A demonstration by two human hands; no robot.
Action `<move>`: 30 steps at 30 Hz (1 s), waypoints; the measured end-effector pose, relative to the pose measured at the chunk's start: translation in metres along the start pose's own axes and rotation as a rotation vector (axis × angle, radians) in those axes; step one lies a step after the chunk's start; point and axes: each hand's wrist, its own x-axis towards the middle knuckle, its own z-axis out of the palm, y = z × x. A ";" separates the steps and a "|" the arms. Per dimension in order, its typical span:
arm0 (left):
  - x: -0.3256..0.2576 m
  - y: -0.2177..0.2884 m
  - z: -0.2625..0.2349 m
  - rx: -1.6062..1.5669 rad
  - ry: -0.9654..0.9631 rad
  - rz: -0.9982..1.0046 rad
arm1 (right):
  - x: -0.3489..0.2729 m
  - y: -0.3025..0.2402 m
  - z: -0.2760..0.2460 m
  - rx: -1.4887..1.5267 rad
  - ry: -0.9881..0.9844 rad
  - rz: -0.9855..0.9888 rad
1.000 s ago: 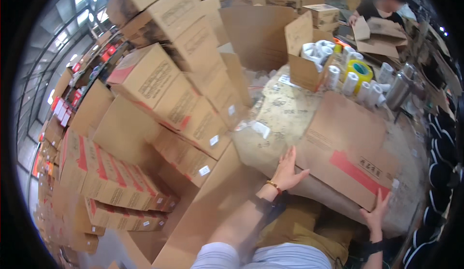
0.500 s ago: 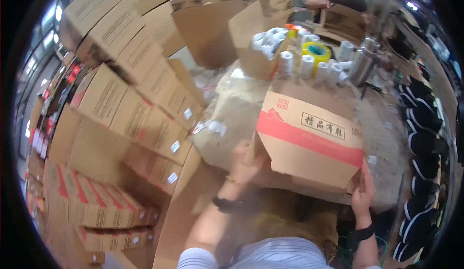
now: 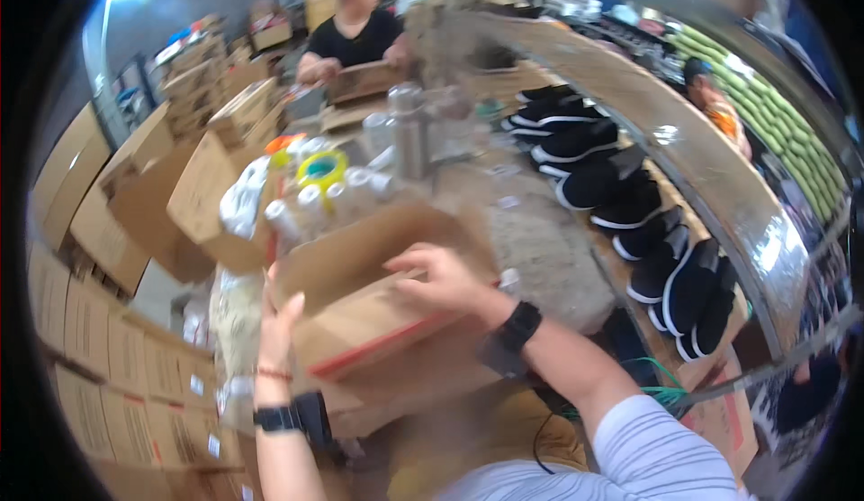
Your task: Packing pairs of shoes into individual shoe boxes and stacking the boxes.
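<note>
A brown cardboard shoe box (image 3: pixel 396 357) with a red band stands in front of me, its top open and its inside showing. At its left end my left hand (image 3: pixel 277 321) holds the wall, thumb at the rim and fingers along the outside. My right hand (image 3: pixel 436 280) is over the opening, fingers apart and slightly bent, above or touching an inner flap; the blur hides which. Nothing shows in the right hand.
Behind the box stand white rolls (image 3: pixel 310 199), a yellow tape roll (image 3: pixel 321 168) and a steel flask (image 3: pixel 411 132). Black shoes (image 3: pixel 621 195) line a shelf at right. Stacked cartons (image 3: pixel 126 348) fill the left. Across the table a person (image 3: pixel 355 37) handles a box.
The view has swung right. The box, closed with its printed top showing before, is now open. My right hand has moved from its right end to over the opening.
</note>
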 end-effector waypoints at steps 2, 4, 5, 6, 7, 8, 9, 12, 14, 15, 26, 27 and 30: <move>-0.004 -0.002 0.003 0.734 0.098 0.121 | 0.001 -0.016 0.014 0.225 0.073 0.022; -0.012 0.008 0.012 0.962 0.088 0.117 | -0.006 -0.030 0.001 -0.187 0.195 -0.444; -0.010 0.009 0.004 0.949 0.078 0.159 | -0.004 -0.046 -0.022 -0.433 0.225 -0.610; -0.006 0.005 0.007 0.924 0.057 0.200 | -0.003 -0.024 -0.028 -0.134 0.471 -0.314; -0.003 0.001 0.016 0.912 0.039 0.215 | -0.001 -0.002 -0.034 0.175 0.702 -0.018; -0.003 -0.002 0.018 0.711 0.047 0.239 | 0.008 0.001 -0.051 0.279 0.739 0.149; -0.004 -0.006 0.019 0.509 0.054 0.263 | 0.006 0.007 -0.048 0.276 0.749 0.148; 0.000 -0.033 -0.024 0.566 0.067 0.336 | -0.003 0.014 -0.025 -0.408 0.225 0.065; 0.001 -0.031 -0.019 0.514 0.115 0.363 | 0.003 0.030 -0.045 -0.189 0.067 0.074; 0.001 -0.032 -0.023 0.522 0.117 0.362 | 0.011 0.032 -0.055 0.045 -0.103 0.067; -0.014 0.019 0.032 1.370 0.065 0.201 | -0.003 0.010 -0.051 -0.445 -0.094 0.097; -0.020 0.028 0.030 1.342 0.081 0.300 | -0.006 0.004 -0.060 -0.337 0.019 0.009; -0.025 0.056 0.022 1.213 -0.037 0.223 | -0.010 0.035 -0.110 -0.261 0.290 -0.102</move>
